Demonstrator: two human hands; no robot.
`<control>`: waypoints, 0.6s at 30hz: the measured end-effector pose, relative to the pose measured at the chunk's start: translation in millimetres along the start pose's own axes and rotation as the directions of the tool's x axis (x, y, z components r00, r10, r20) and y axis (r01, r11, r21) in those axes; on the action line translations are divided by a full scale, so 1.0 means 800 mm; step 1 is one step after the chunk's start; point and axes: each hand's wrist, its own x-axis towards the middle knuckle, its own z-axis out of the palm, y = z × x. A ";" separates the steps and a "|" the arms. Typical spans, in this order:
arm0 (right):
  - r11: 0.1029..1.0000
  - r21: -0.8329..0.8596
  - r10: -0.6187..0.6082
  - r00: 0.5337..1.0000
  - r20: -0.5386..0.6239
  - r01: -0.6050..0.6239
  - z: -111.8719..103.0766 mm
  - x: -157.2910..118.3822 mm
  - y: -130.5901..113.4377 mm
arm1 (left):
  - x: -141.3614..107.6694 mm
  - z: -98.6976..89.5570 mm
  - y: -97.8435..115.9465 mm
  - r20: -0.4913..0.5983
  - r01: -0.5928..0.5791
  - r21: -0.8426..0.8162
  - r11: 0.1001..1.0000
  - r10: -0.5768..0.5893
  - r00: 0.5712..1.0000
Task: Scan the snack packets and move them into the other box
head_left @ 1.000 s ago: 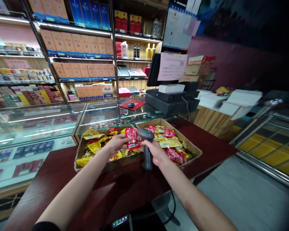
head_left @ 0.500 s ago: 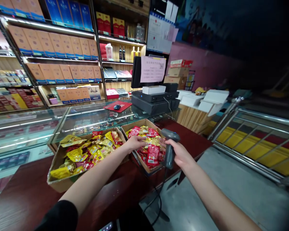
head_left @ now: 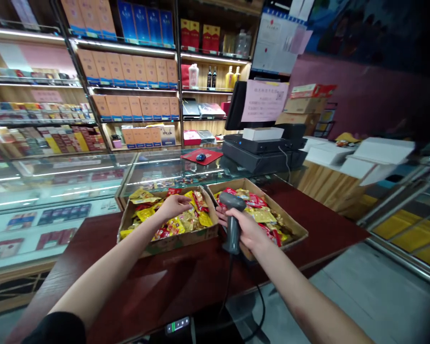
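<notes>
My right hand [head_left: 246, 227] grips a dark grey barcode scanner [head_left: 233, 222] by its handle, with some fingertips showing to the left of it. A cable hangs from the handle's foot. My left hand [head_left: 175, 206] hovers over the left cardboard box [head_left: 186, 237], palm down, fingers stretched to the right and nothing visible in them. Yellow and red snack packets [head_left: 177, 224] fill that box. Behind the scanner stands the right cardboard box [head_left: 296, 228], full of red, yellow and gold packets [head_left: 261, 215]; my right hand and the scanner hide its near left part.
Both boxes rest on a dark red wooden counter [head_left: 186, 277]. Beyond are a glass display case [head_left: 157, 167], a mouse [head_left: 201, 157] on a red mat [head_left: 215, 154], and a monitor [head_left: 236, 107]. A lit phone-like device [head_left: 177, 326] lies at the near edge. Metal railing stands right.
My left hand has moved from the right box to over the left box. My right hand has carried the scanner leftward, relative to the boxes. The camera view has turned left.
</notes>
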 end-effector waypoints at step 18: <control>0.983 0.005 0.179 0.977 0.119 -0.181 0.112 0.031 0.080 | 0.009 -0.100 -0.076 -0.403 -0.078 -0.872 0.482 -0.621 0.673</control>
